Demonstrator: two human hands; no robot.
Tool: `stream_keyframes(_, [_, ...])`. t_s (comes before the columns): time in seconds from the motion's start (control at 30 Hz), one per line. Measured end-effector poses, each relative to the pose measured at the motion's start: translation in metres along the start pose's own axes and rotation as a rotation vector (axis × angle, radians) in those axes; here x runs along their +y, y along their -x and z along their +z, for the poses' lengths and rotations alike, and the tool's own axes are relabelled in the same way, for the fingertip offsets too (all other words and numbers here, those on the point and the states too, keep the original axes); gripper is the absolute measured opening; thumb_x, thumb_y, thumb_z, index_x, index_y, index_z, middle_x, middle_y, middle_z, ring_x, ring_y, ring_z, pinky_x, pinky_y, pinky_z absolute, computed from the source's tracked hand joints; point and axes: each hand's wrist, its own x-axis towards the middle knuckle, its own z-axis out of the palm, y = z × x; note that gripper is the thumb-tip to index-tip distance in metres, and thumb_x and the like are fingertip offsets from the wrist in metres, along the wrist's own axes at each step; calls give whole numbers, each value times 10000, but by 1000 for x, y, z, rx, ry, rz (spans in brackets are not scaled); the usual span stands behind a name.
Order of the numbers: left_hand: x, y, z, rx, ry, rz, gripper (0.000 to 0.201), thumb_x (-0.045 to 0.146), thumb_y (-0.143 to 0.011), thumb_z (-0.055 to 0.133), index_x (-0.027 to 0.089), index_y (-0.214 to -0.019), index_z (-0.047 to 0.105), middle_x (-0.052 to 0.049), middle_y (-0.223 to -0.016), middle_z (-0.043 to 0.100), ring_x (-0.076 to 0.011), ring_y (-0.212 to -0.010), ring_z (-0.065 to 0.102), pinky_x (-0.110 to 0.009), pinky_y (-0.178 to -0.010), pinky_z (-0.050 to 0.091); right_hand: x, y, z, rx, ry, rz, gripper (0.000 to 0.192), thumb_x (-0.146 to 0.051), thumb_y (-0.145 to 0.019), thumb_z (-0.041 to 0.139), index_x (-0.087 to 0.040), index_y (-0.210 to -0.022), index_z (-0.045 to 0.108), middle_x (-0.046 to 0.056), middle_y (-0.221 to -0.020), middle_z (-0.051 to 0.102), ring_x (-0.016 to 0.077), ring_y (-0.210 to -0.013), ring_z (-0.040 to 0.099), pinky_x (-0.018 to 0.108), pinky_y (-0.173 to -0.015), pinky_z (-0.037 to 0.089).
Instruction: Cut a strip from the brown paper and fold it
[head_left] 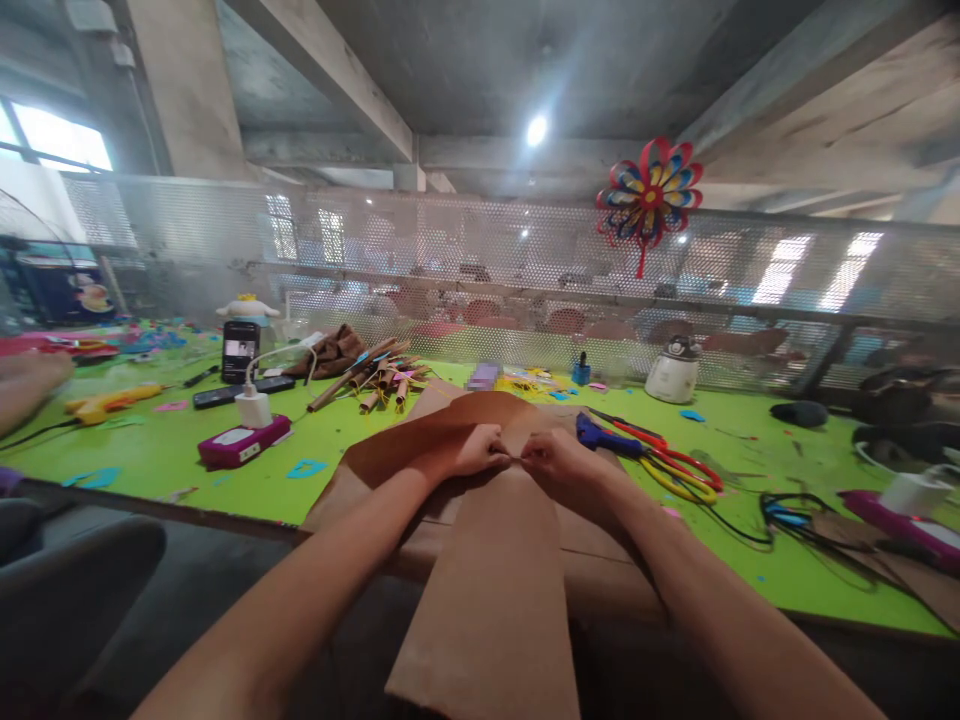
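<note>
Red-handled scissors (651,437) (a cable (766,508) too) lie near brown paper (495,580).

The only view looks out from the person's head, forward and down over the desk (161,450), with the left hand (480,450) and right hand (551,453) close before it, the mesh screen (465,235) farther back and the ceiling (480,60) above.

A phone (241,350) stands behind a purple power strip (262,440)
</note>
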Motion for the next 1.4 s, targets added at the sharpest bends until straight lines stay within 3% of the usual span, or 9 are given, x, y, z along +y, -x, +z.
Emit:
stream_keyframes(0.17, [3,0,-2,-38,64,43,273,360,-837,561,183,-984,709,-34,-823,648,-138,-709,555,-212,-631,351,7,-3,3,-18,-13,-30,215,-245,-810,532,-134,-816,716,37,-716,647,119,-611,489,222,-577,350])
stream_keyframes(0.53, [1,-7,-6,-69,11,39,140,246,-779,622,169,-844,719,-31,-816,654,-141,-736,552,-225,-686,357,13,-4,6,-42,-14,-4,172,-179,-769,535,-127,-758,698,44,-698,646,121,-612,499,225,-586,361])
stream_keyframes(0.7, [4,-5,-10,-78,35,11,132,236,-756,641,165,-833,722,-33,-818,663,-142,-731,555,-228,-698,371,2,7,3,-11,84,4,163,-159,-783,509,-131,-800,669,43,-731,640,109,-595,472,220,-543,319])
stream_keyframes(0.9, [4,-2,-13,-100,55,3,130,203,-759,608,156,-820,712,-37,-798,673,-140,-707,559,-223,-671,377,-7,9,0,-67,184,-9,101,-151,-786,532,-152,-829,623,60,-808,638,122,-646,490,222,-566,303])
stream_keyframes(1.2, [14,-3,-16,-130,-91,-62,145,127,-706,589,167,-794,697,-19,-715,645,-138,-657,522,-225,-616,357,-9,11,1,-73,254,-4,56,-177,-800,528,-169,-807,583,45,-768,621,119,-610,455,236,-542,257])
stream_keyframes(1.4, [34,3,-20,-151,-307,51,125,170,-738,547,148,-721,669,-67,-668,587,-168,-576,449,-293,-582,303,-7,7,-3,-169,283,40,43,-193,-761,570,-176,-787,599,38,-757,632,123,-589,469,256,-535,237])
